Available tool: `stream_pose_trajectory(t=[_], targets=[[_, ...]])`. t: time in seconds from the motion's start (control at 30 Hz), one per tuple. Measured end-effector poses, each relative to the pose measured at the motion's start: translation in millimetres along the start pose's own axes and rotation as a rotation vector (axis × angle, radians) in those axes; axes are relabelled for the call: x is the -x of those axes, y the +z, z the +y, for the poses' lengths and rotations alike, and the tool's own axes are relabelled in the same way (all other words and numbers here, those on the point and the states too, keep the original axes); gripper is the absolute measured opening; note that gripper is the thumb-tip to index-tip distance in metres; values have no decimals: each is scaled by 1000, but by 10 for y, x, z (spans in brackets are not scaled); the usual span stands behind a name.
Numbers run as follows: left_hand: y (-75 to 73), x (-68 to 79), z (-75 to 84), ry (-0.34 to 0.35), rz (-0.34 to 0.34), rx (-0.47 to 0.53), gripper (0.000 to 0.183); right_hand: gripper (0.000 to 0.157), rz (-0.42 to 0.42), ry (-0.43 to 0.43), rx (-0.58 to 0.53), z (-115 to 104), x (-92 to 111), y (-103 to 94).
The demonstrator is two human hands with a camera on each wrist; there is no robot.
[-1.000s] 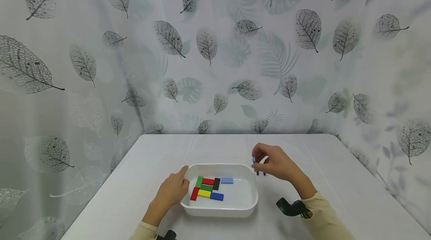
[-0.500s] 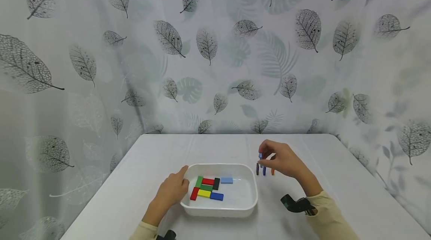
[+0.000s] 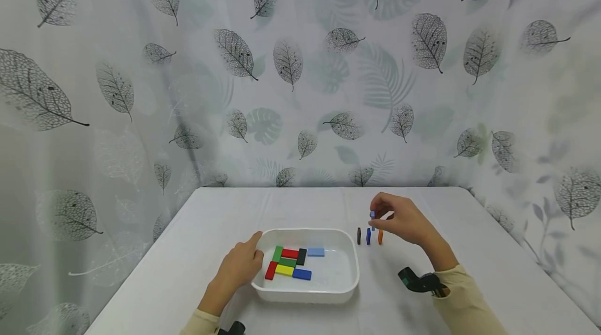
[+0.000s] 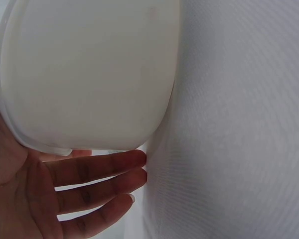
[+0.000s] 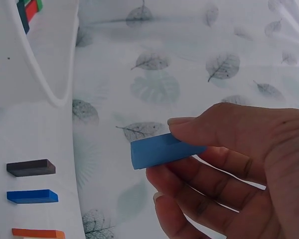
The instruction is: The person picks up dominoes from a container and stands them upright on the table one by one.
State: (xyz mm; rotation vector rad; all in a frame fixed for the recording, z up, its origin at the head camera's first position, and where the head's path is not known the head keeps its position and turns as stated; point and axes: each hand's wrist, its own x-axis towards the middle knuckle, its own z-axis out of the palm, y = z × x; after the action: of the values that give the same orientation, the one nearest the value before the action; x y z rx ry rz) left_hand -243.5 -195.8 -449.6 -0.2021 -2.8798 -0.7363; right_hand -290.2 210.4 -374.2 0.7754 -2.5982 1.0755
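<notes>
My left hand (image 3: pixel 239 262) holds the left side of a white plastic tray (image 3: pixel 328 291), thumb at the rim. In the left wrist view, its fingers (image 4: pixel 97 169) lie along the tray's outer wall, close to the tablecloth. Between thumb and fingertips, my right hand (image 3: pixel 401 218) pinches a light blue rectangular block (image 5: pixel 157 151), raised above the table. Just below stand a dark grey block (image 3: pixel 359 236), a dark blue block (image 3: pixel 368 236) and an orange block (image 3: pixel 380 237), apart in a row right of the tray.
Inside the tray lie several flat blocks, among them a yellow block (image 3: pixel 284 270), a black block (image 3: pixel 301 256) and a light blue block (image 3: pixel 316 252). A leaf-printed curtain (image 3: pixel 300 63) hangs around the white table (image 3: pixel 225 210).
My right hand has moved right and slightly up with the light blue block, away from the tray's edge. The standing blocks have come into view below it. My left hand stays put.
</notes>
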Motion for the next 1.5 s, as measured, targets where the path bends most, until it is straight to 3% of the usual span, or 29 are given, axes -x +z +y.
stream_pose_trajectory(t=[0.4, 0.87, 1.5], targets=[[-11, 11, 16, 1, 6, 2, 51, 25, 10, 21, 27, 138, 18, -74], [-21, 17, 24, 9, 7, 4, 50, 23, 11, 112, 48, 242, 43, -105], [-16, 6, 13, -9, -8, 3, 51, 24, 18, 139, 39, 339, 62, -131]])
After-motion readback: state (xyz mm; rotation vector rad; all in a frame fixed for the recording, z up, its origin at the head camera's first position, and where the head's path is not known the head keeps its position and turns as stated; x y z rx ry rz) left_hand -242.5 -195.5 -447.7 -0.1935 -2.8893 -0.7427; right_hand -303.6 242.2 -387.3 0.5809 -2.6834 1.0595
